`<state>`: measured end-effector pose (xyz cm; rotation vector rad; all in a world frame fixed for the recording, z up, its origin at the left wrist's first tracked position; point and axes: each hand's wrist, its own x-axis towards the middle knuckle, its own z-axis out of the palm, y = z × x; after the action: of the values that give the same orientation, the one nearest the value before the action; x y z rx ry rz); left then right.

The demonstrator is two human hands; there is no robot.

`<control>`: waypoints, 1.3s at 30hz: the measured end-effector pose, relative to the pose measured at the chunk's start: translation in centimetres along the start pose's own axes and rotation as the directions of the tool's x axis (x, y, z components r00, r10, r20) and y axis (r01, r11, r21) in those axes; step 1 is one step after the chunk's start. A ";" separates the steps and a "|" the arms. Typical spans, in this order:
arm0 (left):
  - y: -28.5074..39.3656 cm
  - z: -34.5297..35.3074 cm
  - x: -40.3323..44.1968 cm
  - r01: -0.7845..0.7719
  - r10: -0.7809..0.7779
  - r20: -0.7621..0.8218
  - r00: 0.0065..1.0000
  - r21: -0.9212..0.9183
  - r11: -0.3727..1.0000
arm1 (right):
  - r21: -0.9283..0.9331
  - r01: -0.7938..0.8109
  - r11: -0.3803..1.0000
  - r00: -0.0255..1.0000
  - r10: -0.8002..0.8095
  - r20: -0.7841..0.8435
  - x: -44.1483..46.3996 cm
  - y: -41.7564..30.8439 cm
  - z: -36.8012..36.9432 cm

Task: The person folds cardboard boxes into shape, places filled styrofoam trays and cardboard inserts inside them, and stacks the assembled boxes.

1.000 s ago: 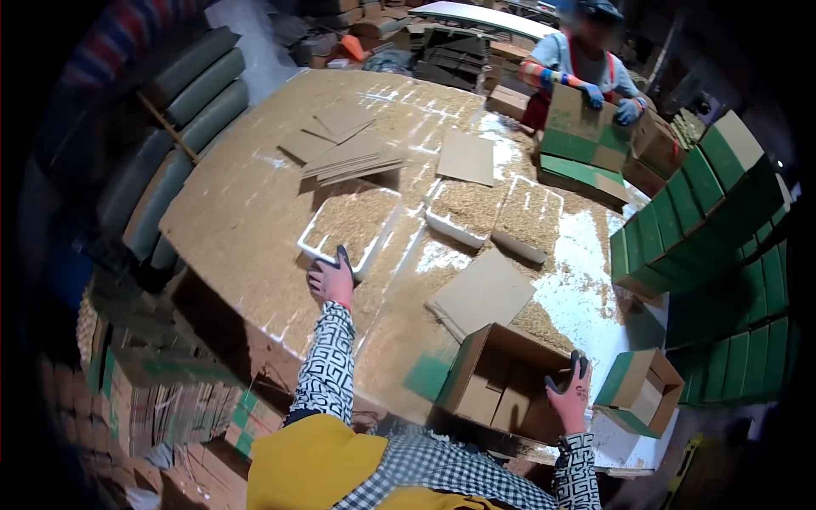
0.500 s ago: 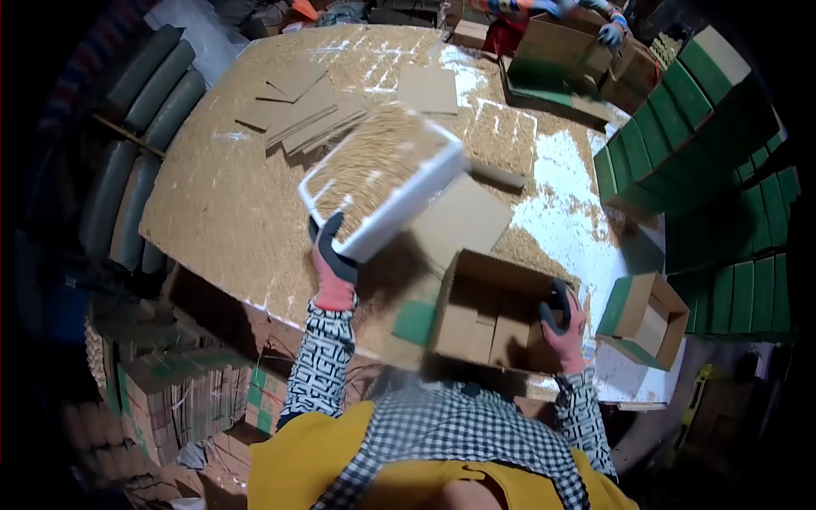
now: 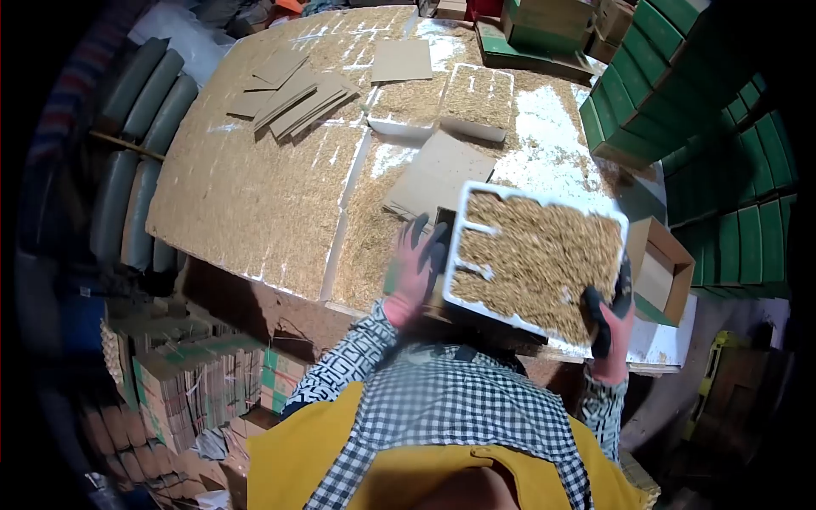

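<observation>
A white foam tray (image 3: 544, 263) full of brown, grain-like material is over an open cardboard box (image 3: 440, 310), hiding most of it. My right hand (image 3: 612, 327), in a pink and dark grey glove, grips the tray's right edge, thumb on top. Left of the tray, my left hand (image 3: 412, 268) has its fingers apart, close to the box's left side; whether it touches the box cannot be made out. Flat cardboard sheets (image 3: 442, 174) lie just beyond that hand.
More filled trays (image 3: 272, 195) cover the table's left and far parts. Loose cardboard pieces (image 3: 297, 102) rest on them. A smaller open box (image 3: 663, 268) stands at right, below stacked green boxes (image 3: 637, 102). Bundled flat cartons (image 3: 200, 382) are at lower left.
The filled tray has moved right and toward me, from the table to over the box. My left hand has let go of it; my right hand now holds its right edge.
</observation>
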<state>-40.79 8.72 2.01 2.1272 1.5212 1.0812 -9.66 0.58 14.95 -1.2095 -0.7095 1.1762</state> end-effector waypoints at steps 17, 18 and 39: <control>-12.1 1.3 2.0 0.570 -0.503 0.295 0.812 -0.584 0.577 | -0.457 -0.137 0.879 0.990 0.130 -0.045 1.4 11.0 -1.8; -10.0 -0.3 5.8 0.640 -0.685 0.193 0.702 -0.594 0.488 | -0.504 -0.144 0.852 0.989 0.143 -0.042 1.4 10.0 0.7; -10.7 -9.3 11.4 0.369 -0.439 -0.051 0.897 -0.458 0.809 | -0.823 -0.526 0.213 0.758 -0.321 -0.568 3.2 25.9 -23.8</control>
<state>-53.00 21.63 5.99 1.3624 1.5234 1.2961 5.13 -5.93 -16.43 -2.6811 -0.8161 0.0915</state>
